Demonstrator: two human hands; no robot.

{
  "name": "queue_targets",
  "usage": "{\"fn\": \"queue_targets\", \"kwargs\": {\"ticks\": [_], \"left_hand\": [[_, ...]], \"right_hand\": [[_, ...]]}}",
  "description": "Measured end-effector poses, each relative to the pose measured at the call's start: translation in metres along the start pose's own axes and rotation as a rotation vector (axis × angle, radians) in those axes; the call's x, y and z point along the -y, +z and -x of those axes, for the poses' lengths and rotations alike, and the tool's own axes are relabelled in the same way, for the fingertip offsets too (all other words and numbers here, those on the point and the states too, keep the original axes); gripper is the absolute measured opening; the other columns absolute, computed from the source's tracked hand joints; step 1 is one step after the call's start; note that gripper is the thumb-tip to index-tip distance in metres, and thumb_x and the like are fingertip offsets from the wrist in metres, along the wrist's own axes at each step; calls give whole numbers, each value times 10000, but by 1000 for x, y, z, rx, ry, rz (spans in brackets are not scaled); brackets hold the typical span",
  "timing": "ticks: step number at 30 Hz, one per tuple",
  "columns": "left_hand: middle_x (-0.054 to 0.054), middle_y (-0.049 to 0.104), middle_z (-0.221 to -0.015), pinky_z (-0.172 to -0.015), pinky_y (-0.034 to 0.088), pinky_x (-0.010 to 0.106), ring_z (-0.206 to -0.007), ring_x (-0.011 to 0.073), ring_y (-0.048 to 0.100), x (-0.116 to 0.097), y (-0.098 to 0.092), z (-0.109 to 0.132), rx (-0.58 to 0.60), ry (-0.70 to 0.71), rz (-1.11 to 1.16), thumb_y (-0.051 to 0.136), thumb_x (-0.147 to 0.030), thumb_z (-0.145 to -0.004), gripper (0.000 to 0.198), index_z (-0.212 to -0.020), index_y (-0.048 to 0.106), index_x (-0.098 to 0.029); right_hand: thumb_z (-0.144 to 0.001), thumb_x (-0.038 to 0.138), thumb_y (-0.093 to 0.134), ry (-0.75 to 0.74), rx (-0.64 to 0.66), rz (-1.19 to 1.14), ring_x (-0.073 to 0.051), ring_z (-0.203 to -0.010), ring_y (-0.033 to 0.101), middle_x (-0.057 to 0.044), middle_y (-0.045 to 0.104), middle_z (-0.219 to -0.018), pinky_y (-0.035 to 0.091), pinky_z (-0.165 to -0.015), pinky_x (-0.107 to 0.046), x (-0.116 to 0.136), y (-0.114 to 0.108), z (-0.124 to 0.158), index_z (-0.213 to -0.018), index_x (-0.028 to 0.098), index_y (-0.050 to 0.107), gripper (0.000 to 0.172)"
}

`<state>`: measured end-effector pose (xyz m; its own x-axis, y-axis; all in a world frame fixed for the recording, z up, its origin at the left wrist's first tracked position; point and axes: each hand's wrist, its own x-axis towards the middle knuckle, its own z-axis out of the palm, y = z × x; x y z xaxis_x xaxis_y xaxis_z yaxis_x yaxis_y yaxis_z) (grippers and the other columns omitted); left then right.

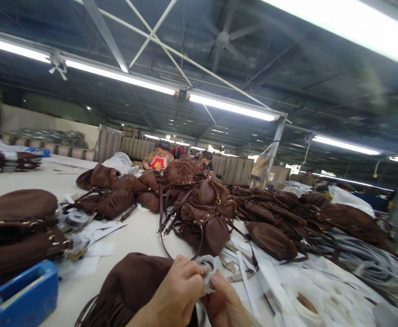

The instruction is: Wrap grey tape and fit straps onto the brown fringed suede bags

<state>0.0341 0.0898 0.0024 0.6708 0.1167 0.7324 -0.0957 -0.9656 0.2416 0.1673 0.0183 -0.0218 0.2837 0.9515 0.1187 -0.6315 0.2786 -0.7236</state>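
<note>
Both hands meet at the bottom middle of the head view. My left hand [176, 290] is closed, its fingers pinching a piece of crumpled clear plastic wrap [209, 282]. From the other side my right hand [225, 302] grips the same wrap between thumb and fingers. A shiny ring-like shape shows within the plastic, but what it is I cannot make out. Just behind and left of my left hand lies a dark brown fringed bag [134, 277], partly covered by that hand and forearm.
Brown bags [205, 195] are heaped across the white table [144, 236]. A blue tape dispenser [31, 290] stands at the lower left, near stacked brown bags [18, 209]. White rolls [304, 304] and paper strips [244, 277] lie right. A person [159, 159] is beyond the heap.
</note>
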Motion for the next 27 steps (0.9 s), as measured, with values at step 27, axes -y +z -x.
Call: {"fn": "queue_targets", "kwargs": {"ticks": [27], "left_hand": [[44,621,-993,-891,362,329,-954,206,521,1,4,-3,2,-399,256,519,3,-772,268,-948,570,-192]], "right_hand": [[-500,349,912,30,-132,82,-159,-771,653,-58,735,-924,473,-710,-262,9,-9,-13,-981,178,642,577]]}}
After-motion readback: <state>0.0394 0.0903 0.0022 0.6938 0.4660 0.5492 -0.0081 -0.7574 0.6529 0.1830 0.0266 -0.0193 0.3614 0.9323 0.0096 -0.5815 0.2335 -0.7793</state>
